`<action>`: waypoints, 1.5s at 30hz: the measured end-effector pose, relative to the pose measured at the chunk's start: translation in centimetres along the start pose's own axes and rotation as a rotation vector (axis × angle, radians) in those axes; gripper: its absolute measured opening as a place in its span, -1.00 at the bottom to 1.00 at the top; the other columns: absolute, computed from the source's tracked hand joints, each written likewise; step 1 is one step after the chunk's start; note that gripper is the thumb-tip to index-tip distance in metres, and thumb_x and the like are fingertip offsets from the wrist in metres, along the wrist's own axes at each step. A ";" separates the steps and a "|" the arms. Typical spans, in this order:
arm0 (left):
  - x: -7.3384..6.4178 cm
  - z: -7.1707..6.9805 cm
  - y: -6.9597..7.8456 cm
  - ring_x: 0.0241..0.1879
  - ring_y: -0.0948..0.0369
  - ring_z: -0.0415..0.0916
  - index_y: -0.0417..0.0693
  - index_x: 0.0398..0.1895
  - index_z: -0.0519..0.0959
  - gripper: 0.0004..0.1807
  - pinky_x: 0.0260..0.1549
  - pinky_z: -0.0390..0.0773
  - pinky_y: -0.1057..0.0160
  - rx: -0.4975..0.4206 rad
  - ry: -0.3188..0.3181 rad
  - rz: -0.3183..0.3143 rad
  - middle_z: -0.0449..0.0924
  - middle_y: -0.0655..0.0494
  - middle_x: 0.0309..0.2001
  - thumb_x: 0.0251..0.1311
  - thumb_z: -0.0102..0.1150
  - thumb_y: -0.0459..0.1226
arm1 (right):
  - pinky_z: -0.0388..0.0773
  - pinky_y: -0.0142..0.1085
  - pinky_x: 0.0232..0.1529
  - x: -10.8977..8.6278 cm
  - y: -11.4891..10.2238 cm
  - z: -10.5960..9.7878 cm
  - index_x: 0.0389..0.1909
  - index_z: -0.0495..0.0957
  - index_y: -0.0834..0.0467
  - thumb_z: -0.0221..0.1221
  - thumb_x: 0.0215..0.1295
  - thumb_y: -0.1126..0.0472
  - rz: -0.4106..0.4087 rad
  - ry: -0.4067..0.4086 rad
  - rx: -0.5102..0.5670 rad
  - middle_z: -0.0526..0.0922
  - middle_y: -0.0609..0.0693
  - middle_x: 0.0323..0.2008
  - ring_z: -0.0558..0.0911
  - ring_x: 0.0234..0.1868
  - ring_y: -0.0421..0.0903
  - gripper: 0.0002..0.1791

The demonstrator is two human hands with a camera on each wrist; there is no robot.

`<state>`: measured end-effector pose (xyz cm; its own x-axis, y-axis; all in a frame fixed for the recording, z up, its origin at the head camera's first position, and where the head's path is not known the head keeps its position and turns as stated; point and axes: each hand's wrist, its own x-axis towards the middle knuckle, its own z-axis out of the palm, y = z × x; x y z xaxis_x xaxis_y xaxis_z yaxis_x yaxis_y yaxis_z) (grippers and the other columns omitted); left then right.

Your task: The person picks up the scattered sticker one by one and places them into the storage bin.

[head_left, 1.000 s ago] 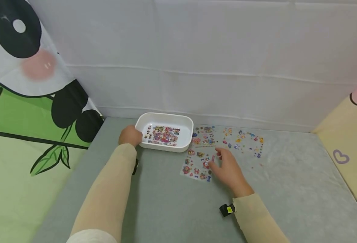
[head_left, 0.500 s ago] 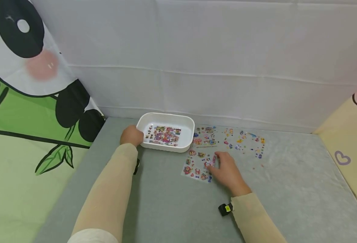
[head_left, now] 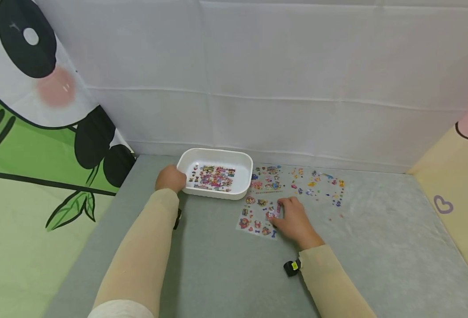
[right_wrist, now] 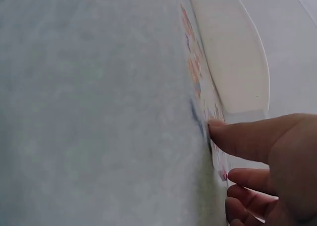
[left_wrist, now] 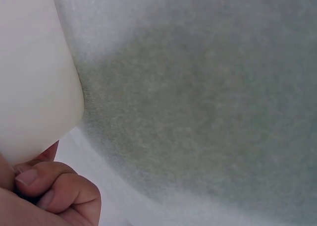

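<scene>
A white plastic tray [head_left: 214, 193] stands near the back wall, holding a pile of small colourful stickers [head_left: 214, 176]. My left hand [head_left: 171, 179] grips its left end, and in the left wrist view the fingers [left_wrist: 74, 191] curl beneath the tray wall [left_wrist: 39, 77]. Right of the tray lie clear sticker sheets printed with small cartoon figures. My right hand [head_left: 297, 223] is at the right edge of the nearest sticker sheet [head_left: 253, 221]. In the right wrist view its thumb [right_wrist: 242, 137] touches the sheet, with the index fingertip apart at the sheet's edge.
Farther back, more stickers [head_left: 313, 187] spread to the right on the grey cloth-covered table [head_left: 385, 238]. A few tiny bits lie just in front of them. White cloth [head_left: 273, 119] hangs behind, with printed cartoon cloth [head_left: 90, 137] on the left and yellow cloth on the right.
My right hand has shifted slightly left and lowered onto the near sticker sheet, its index finger drawn closer to the thumb. My left hand and the tray stay in place.
</scene>
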<state>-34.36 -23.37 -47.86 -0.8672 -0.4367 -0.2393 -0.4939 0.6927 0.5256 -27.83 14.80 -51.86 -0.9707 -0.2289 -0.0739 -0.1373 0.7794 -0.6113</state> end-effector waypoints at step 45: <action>0.2 -0.1 -0.1 -0.10 -0.09 0.53 -0.41 0.21 0.51 -0.56 -0.02 0.58 -0.08 0.034 -0.002 0.027 0.62 -0.28 0.04 0.37 -0.05 -0.31 | 0.46 -0.08 -0.12 0.8 1.0 -1.9 -0.12 0.53 0.18 0.12 0.37 0.36 0.055 -0.105 0.184 0.54 0.07 -0.24 0.51 -0.20 0.02 -0.88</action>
<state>-34.44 -23.55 -47.88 -0.8802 -0.4165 -0.2275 -0.4724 0.7229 0.5042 -29.07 16.52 -51.06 -0.9485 -0.2558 -0.1866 -0.0372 0.6751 -0.7368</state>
